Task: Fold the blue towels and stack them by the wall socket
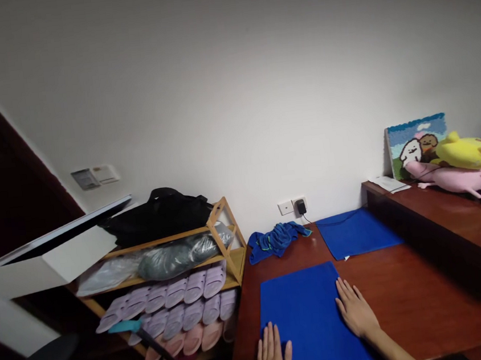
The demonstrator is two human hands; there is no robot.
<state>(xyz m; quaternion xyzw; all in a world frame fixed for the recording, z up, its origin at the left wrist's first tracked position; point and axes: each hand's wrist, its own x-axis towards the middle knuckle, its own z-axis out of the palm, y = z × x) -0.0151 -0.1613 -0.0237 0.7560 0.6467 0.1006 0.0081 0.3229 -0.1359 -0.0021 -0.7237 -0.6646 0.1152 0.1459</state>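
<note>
A blue cloth (pixel 308 316) lies spread flat on the reddish-brown wooden table (pixel 399 301). My left hand (pixel 273 355) rests on its left edge near the front, palm down with the fingers stretched out. On the opposite edge, my right hand (pixel 356 310) lies flat, fingers extended and slightly apart. Neither hand grips anything. Farther back, a crumpled blue cloth (pixel 276 239) sits against the wall. A second flat blue cloth (pixel 358 232) with a small white tag lies at the back right.
A wooden rack (pixel 229 244) of slippers (pixel 193 285) stands left of the table, with a black bag (pixel 162 214) on top. A plug (pixel 300 207) with a cord sits in the wall. On the raised right surface are plush toys (pixel 455 174) and a picture (pixel 417 144).
</note>
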